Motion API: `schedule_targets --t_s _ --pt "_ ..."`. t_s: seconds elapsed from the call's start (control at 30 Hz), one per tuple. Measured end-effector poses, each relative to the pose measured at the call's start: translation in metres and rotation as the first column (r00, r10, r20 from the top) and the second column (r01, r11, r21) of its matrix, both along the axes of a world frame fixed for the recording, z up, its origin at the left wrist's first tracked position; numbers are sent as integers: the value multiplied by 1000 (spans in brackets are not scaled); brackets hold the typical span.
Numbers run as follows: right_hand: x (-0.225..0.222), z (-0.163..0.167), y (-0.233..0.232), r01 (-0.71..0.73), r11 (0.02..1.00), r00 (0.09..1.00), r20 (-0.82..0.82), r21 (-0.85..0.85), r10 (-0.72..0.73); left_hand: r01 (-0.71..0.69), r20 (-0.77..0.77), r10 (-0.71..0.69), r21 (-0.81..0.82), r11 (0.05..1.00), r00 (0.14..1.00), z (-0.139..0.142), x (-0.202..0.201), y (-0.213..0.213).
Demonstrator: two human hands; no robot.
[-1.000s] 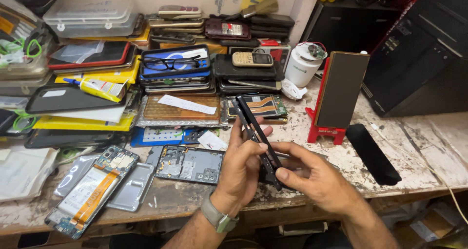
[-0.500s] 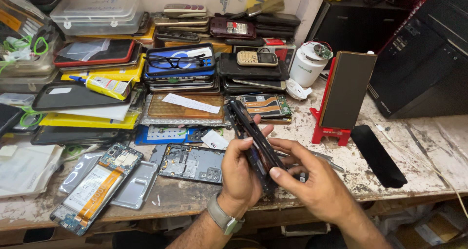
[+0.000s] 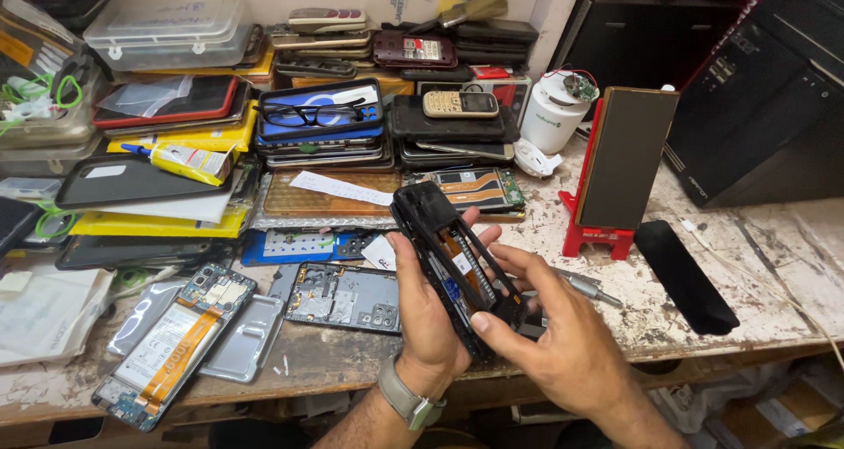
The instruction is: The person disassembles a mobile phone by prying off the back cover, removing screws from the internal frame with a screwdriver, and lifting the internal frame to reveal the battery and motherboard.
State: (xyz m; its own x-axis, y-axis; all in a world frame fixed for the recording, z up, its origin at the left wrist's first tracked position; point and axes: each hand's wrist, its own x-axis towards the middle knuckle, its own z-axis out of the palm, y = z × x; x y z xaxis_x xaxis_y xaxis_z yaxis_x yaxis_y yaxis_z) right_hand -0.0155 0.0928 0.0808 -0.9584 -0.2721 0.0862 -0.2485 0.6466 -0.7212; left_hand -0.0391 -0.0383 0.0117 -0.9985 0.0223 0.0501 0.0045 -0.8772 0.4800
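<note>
Head view: black phone frame (image 3: 457, 256) is held tilted above the desk (image 3: 721, 238), clamped between both grips. Left hand (image 3: 426, 313) is closed round its lower left edge, right hand (image 3: 563, 343) pinched on the lower end. Versus 0.5 s ago, frame is raised slightly; thumbs shifted little.
</note>
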Motion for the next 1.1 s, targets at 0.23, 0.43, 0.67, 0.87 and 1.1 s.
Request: schedule_targets --t_s 0.23,0.43,0.67,0.87,1.1 --pt "-16 -13 16 -117 975 990 55 -190 129 26 -22 -25 49 998 999 4 -2 -2" --pt "-24 -27 27 -189 890 964 93 -415 248 -16 -74 18 17 1000 997 -2 1 -6" --pt "-35 -38 50 -81 854 962 184 -513 203 95 -111 -79 142 985 991 -7 -2 -11" --pt "-40 -40 64 -69 871 989 80 -487 123 -25 67 22 45 999 998 -6 2 -29" --pt "-28 -55 55 90 922 991 -127 377 -44 -26 -60 32 88 996 998 -28 15 -60"
